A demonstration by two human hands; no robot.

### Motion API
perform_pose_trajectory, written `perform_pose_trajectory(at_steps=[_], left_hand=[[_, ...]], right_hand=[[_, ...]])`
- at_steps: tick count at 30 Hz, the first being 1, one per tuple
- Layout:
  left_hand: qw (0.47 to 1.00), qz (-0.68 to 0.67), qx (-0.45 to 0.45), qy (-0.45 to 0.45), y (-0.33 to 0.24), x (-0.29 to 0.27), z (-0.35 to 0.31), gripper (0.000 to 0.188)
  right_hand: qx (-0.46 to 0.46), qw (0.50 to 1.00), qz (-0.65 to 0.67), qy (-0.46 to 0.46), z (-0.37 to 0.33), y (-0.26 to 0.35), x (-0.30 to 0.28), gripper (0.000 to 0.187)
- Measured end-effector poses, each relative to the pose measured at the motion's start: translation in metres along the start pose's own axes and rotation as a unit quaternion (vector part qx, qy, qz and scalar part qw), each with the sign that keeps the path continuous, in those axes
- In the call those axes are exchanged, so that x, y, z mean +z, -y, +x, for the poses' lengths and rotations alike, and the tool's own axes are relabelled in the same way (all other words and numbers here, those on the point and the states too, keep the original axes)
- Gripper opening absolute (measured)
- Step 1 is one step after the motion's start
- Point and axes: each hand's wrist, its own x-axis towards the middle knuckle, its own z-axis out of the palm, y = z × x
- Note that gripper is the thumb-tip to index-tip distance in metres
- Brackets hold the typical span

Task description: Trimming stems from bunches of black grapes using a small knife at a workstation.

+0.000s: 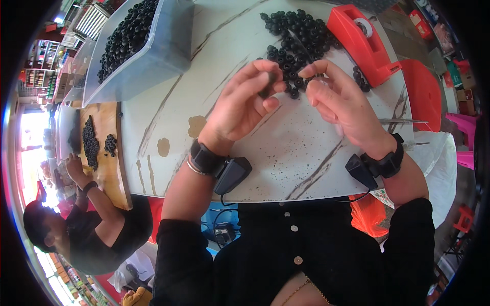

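In my left hand (242, 102) a small round black part (267, 85) is pinched between thumb and fingers, above the near table half. My right hand (344, 102) is beside it, fingers curled and closed around a thin, pale, pointed tool (300, 45). The tool's blurred tip reaches out over a loose pile of small round black parts (296, 25); its exact kind cannot be made out. The fingertips of my two hands are close but apart. A red tape dispenser (357, 46) stands right of the pile, with a few black parts at its near side.
A translucent bin (168, 46) heaped with black parts stands at the back left. Slim metal tools (406, 121) lie at the right table edge, near a red stool (421, 94). Leftward, another person (87, 229) works at a wooden table (109, 173) with black parts.
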Motion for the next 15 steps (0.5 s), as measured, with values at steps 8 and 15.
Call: perform_pose_trajectory(at_steps=[8, 15], left_hand=[[0.804, 0.574, 0.146, -0.056, 0.011, -0.004, 0.012, 0.012], [0.67, 0.724, 0.154, -0.057, 0.01, 0.0, 0.008, 0.02]], right_hand=[[-0.006, 1.0, 0.001, 0.008, 0.0, -0.001, 0.001, 0.026], [-0.004, 1.0, -0.001, 0.015, 0.0, 0.0, 0.001, 0.024]])
